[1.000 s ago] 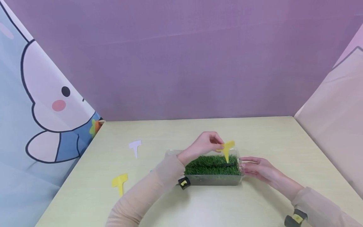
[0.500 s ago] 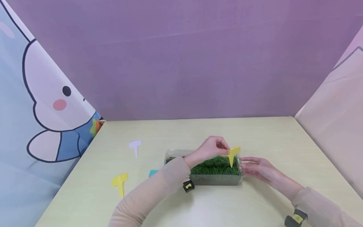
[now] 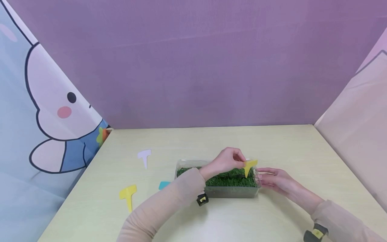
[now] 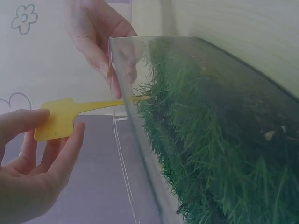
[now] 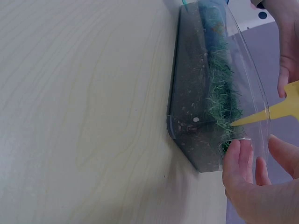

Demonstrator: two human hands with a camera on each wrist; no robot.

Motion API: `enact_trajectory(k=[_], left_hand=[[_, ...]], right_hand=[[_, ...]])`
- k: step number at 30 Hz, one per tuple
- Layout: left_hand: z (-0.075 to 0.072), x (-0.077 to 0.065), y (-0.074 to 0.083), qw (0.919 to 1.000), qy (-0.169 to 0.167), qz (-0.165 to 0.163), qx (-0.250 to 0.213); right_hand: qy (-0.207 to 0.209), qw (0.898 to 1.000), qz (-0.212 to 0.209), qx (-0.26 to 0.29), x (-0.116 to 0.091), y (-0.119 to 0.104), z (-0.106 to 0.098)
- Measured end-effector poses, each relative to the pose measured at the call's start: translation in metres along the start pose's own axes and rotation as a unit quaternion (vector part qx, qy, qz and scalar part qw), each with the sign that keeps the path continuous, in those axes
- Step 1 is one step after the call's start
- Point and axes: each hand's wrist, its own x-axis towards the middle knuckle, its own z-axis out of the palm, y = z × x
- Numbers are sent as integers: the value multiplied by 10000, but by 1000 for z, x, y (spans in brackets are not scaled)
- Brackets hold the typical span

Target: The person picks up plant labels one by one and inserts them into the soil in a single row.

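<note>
A yellow T-shaped plant label (image 3: 250,164) is pinched by its wide head between the thumb and fingers of my left hand (image 3: 227,159). Its pointed stem slants down over the rim to the green artificial grass (image 4: 187,107), and the tip meets the blades near the right end. The grass stands in a long clear plastic box (image 3: 231,192) with dark soil-like fill below. Against the box's right end rest the fairly straight fingers of my right hand (image 3: 276,179). In the right wrist view, those fingertips touch the end wall close to the label's tip.
A pale lilac plant label (image 3: 144,156) and another yellow plant label (image 3: 128,195) lie on the light wood table (image 3: 290,148) to the left. A teal piece (image 3: 164,184) shows partly behind my left sleeve. Purple cloth (image 3: 211,67) hangs beyond the table's back edge.
My left hand has moved right and down with the yellow plant label, bringing it nearer the box's right end. More of the teal piece shows. My right hand stays at the end wall.
</note>
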Motion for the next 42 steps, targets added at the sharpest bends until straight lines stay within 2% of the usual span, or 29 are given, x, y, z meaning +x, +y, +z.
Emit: enact_trajectory(k=[22,33,42], left_hand=[[3,2,-5,9963,-2,145,846],[5,4,-4,9888,-19,440,1427],[7,7,-5,9856,27,432,1636]], right_hand=[[-26,10000,-17,64,1,1,-1],[-55,10000,-23,8,0,0,-1],[-89,9999,1,106,1,1,-2]])
